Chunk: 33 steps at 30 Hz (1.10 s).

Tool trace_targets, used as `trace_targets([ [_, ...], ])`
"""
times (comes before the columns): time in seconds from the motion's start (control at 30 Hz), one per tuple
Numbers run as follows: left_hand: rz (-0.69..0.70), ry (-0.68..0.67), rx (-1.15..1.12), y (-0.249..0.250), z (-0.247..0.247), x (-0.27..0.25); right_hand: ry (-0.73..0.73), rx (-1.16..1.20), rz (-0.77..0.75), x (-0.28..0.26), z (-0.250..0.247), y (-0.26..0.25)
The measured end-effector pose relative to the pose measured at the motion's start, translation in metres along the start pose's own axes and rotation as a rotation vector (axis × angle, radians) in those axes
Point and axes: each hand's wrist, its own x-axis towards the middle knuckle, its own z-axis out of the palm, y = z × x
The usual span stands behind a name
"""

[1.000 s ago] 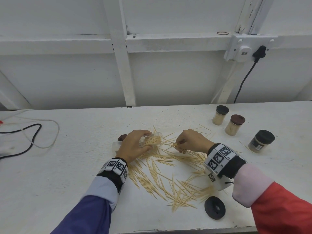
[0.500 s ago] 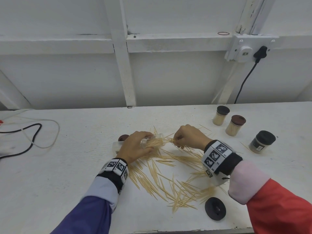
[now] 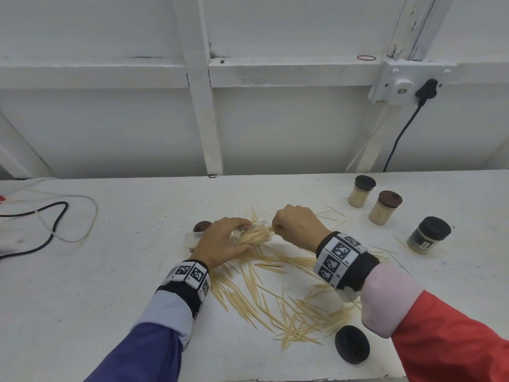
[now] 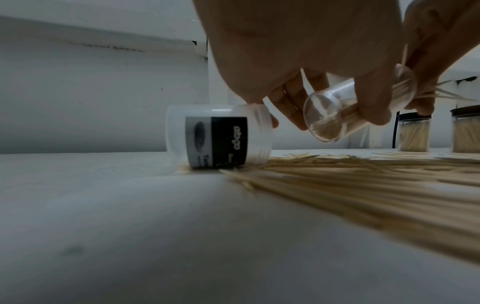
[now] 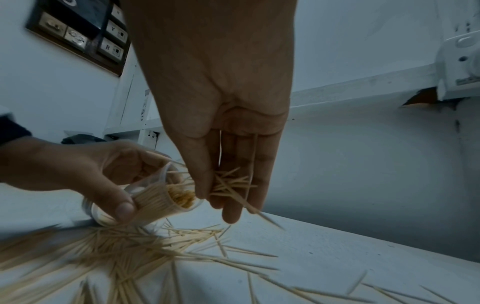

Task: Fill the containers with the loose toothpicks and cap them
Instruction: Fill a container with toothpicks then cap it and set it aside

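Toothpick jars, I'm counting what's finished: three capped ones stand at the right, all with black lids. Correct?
Not quite. Three capped jars stand there, but the head view shows the middle jar has a brown lid; the far jar and the near jar have black ones.

Pale tan toothpicks (image 3: 278,301), white table (image 3: 110,285), black lid (image 3: 352,344)

Bare workroom: white-painted bench (image 3: 110,271), panelled wall (image 3: 275,128), surface-mounted socket (image 3: 399,86), loose cables (image 3: 52,227).

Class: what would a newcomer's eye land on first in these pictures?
First, the two hands mid-table: the left hand tilts a clear jar while the right hand feeds it a pinch of toothpicks. Next, the loose toothpicks scattered below them, and three capped jars at right.
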Motion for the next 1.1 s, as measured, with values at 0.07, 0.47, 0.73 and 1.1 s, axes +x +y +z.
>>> trace_targets([
  [0.07,-0.011,0.003,-0.009,0.001,0.0,0.0,0.022,0.028,0.004,0.001,0.001,0.0],
  [0.47,-0.046,0.013,-0.002,0.001,0.0,0.001,-0.116,0.534,0.033,0.009,0.01,0.007],
  [0.73,-0.061,0.006,0.011,0.003,-0.001,0.001,-0.178,1.152,0.168,0.007,0.007,0.023],
  [1.1,-0.102,0.021,0.009,0.005,-0.001,0.0,0.049,1.198,0.157,0.009,0.009,0.011],
])
